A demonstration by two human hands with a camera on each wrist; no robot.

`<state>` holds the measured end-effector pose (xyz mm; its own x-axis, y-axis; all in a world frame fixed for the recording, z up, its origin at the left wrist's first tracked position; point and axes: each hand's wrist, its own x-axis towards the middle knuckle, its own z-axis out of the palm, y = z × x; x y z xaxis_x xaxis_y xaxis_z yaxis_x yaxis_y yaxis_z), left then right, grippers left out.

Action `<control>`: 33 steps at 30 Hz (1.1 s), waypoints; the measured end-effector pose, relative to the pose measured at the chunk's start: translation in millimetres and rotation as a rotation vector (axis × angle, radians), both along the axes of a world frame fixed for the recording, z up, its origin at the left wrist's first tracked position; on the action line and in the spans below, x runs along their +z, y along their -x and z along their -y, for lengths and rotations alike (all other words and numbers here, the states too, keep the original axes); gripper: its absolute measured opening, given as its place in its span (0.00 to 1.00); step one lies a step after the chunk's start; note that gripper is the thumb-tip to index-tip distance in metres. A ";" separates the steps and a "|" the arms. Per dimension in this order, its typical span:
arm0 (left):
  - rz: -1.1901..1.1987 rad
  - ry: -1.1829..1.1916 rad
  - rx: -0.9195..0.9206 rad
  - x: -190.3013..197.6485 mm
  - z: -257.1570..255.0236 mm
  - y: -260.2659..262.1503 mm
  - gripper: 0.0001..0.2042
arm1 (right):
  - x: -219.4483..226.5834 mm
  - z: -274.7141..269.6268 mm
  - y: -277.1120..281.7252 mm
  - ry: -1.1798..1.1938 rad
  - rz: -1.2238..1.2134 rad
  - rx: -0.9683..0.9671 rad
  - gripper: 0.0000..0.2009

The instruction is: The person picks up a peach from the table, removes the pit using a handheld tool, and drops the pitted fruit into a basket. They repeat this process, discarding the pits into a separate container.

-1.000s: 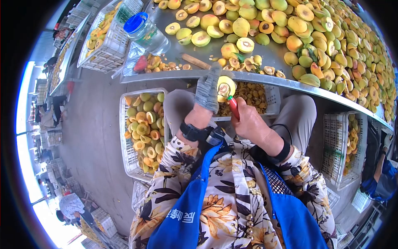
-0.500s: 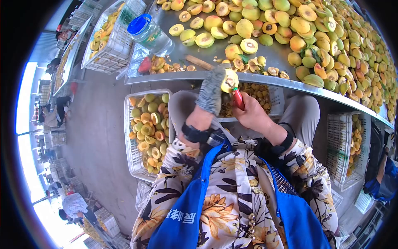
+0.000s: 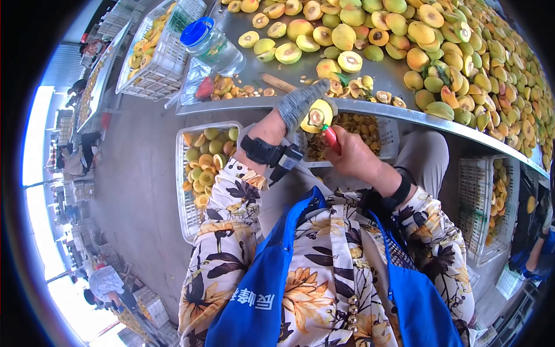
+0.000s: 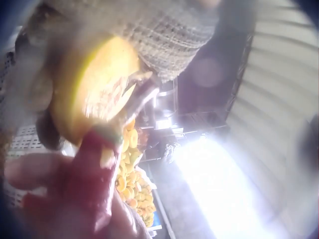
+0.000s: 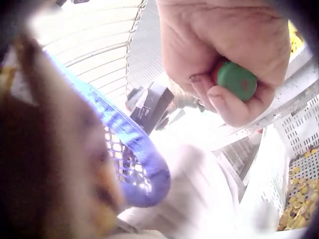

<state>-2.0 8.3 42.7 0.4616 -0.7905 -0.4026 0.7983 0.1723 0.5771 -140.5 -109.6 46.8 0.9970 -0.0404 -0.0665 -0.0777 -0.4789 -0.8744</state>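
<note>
In a grey knitted glove, the left hand (image 3: 302, 105) holds a halved yellow fruit (image 3: 317, 115) just off the table's front edge, cut face and pit showing. The bare right hand (image 3: 357, 155) grips a tool with a red handle (image 3: 331, 139) and a green collar. In the left wrist view the tool's metal tip meets the cut face of the fruit (image 4: 94, 89), beside the gloved fingers (image 4: 174, 45). From the right wrist view, the curled right hand (image 5: 224, 59) wraps the handle, its green end (image 5: 238, 82) showing.
A metal table (image 3: 260, 103) carries heaped fruit (image 3: 491, 87), a wooden stick (image 3: 278, 82) and a water bottle (image 3: 214, 49). Below stand a crate of halves (image 3: 188, 222), a crate of small pieces (image 3: 388, 136) between the knees, and another crate (image 3: 474, 214) at the right.
The left forearm has swung outward and the gloved hand has turned over the fruit, whose cut face now tips more toward the head view. The right hand stays beside it with the tool.
</note>
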 end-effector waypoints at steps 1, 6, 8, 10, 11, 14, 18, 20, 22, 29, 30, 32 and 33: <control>-0.013 0.029 -0.029 1.4 -0.5 -2.3 0.12 | 3.6 6.6 -1.1 0.031 0.042 0.013 0.09; 0.342 -0.042 0.432 21.9 12.8 31.2 0.24 | 14.0 10.0 -15.2 -0.114 0.392 -0.324 0.14; 0.323 0.047 0.367 14.3 14.6 36.9 0.25 | 22.6 8.5 -14.6 -0.631 -0.045 -0.408 0.17; -0.024 -0.118 0.434 49.7 25.4 56.2 0.24 | 6.3 3.7 -14.4 -0.607 -0.023 -0.400 0.19; -0.089 -0.185 0.424 51.6 29.0 58.3 0.23 | 3.1 1.9 -17.2 -0.501 0.115 -0.426 0.19; 0.526 -0.017 0.226 19.3 16.9 47.5 0.20 | 16.1 20.3 -14.8 -0.377 0.200 -0.413 0.20; 0.154 -0.065 0.054 16.3 -3.1 43.9 0.13 | 31.2 33.4 -19.1 -0.129 0.067 0.030 0.22; -0.101 -0.248 0.156 13.7 4.3 38.4 0.12 | 28.0 27.4 -23.4 0.038 0.207 -0.148 0.21; 0.006 -0.152 0.326 8.1 3.5 41.4 0.16 | 31.8 26.8 -19.1 0.060 0.222 -0.155 0.20; -0.014 0.009 0.398 -29.1 -1.0 31.1 0.13 | 6.7 9.7 6.7 0.198 0.164 -0.109 0.18; 0.028 -0.013 0.439 -31.3 0.3 31.7 0.13 | 7.2 7.3 7.9 0.159 0.056 -0.115 0.17; 0.432 -0.119 0.428 -42.7 -0.4 34.9 0.13 | 10.3 7.4 8.1 0.152 0.057 -0.107 0.17; 0.839 -0.224 0.405 -46.9 -0.8 36.4 0.13 | 12.6 7.8 7.6 0.146 0.057 -0.101 0.16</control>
<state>-38.4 9.1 -4.2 0.8898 -0.4523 0.0606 0.0143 0.1603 0.9870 -148.1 -117.4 59.4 0.9894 -0.1454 0.0039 -0.0840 -0.5932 -0.8007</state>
